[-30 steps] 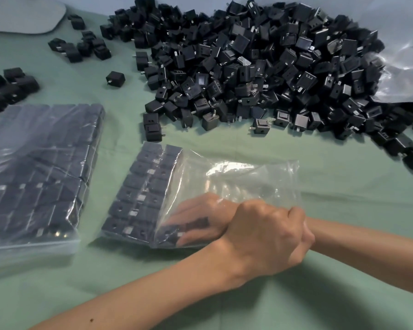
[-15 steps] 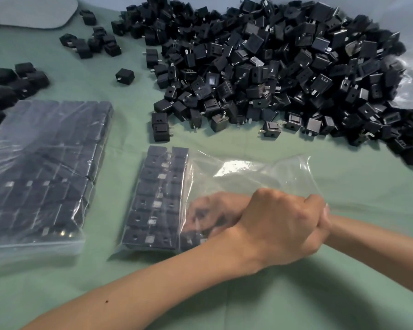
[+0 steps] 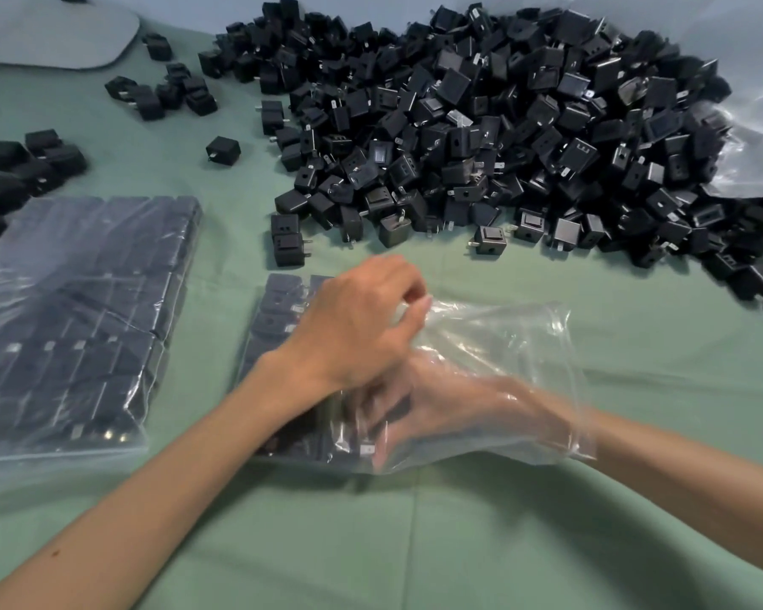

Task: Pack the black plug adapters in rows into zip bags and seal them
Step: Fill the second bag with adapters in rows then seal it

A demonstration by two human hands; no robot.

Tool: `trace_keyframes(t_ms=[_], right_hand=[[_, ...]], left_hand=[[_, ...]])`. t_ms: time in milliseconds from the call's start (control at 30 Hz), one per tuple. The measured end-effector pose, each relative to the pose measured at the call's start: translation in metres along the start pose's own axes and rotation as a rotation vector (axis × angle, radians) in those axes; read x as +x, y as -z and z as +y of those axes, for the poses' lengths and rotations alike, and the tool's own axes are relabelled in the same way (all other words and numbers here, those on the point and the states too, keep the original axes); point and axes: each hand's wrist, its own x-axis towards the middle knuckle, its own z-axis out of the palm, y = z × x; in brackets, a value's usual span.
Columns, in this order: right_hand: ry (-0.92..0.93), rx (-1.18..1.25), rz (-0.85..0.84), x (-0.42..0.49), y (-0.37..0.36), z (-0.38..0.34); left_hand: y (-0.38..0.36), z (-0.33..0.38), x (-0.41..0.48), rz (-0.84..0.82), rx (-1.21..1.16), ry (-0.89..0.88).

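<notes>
The left hand (image 3: 357,328) pinches up the clear plastic zip bag (image 3: 503,336). The right hand (image 3: 450,407) is inside it, blurred, grip unclear, beside rowed black plug adapters (image 3: 283,301).

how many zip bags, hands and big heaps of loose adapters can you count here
zip bags: 2, the full zip bag and the part-filled zip bag
hands: 2, the left hand pinching the part-filled bag's edge, the right hand inside it
big heaps: 1, the adapter heap, its pieces too many to count
total: 5
</notes>
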Motion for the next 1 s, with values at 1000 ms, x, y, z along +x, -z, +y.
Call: trace_keyframes(t_ms=[1000], right_hand=[[-0.685, -0.747, 0.463, -0.04, 0.162, 0.056]], left_hand=[[-0.013, -0.045, -0.014, -0.276, 0.343, 0.159]])
